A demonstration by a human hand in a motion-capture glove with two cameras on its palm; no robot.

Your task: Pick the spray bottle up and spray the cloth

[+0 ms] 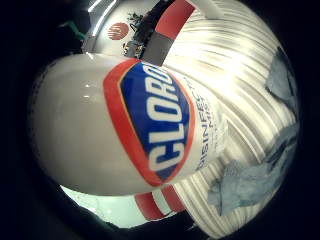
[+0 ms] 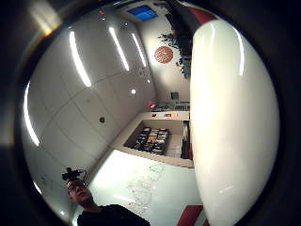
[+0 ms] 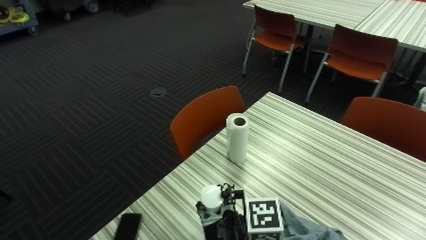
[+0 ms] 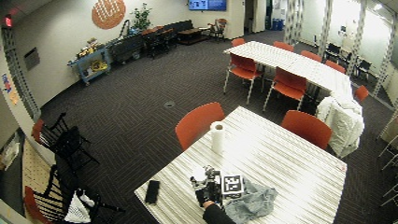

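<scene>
A white spray bottle [image 3: 212,196] with a blue and red Clorox label [image 1: 152,122] is at the near end of the striped table [image 3: 333,165]. My gloved right hand [image 3: 223,225] grips it from the near side. The bottle's white body [image 2: 233,122] fills much of both palm views, so it lies close against the palm. A crumpled grey-blue cloth [image 3: 307,231] lies on the table just to the right of the hand, and the little finger side palm view shows the cloth [image 1: 250,182] beyond the bottle. My fingers are mostly hidden behind the bottle.
An upright paper towel roll [image 3: 237,137] stands near the table's left edge, further along. A black phone [image 3: 128,226] lies at the near left corner. Orange chairs [image 3: 206,117] stand around the table, and another table with chairs [image 3: 356,52] is behind.
</scene>
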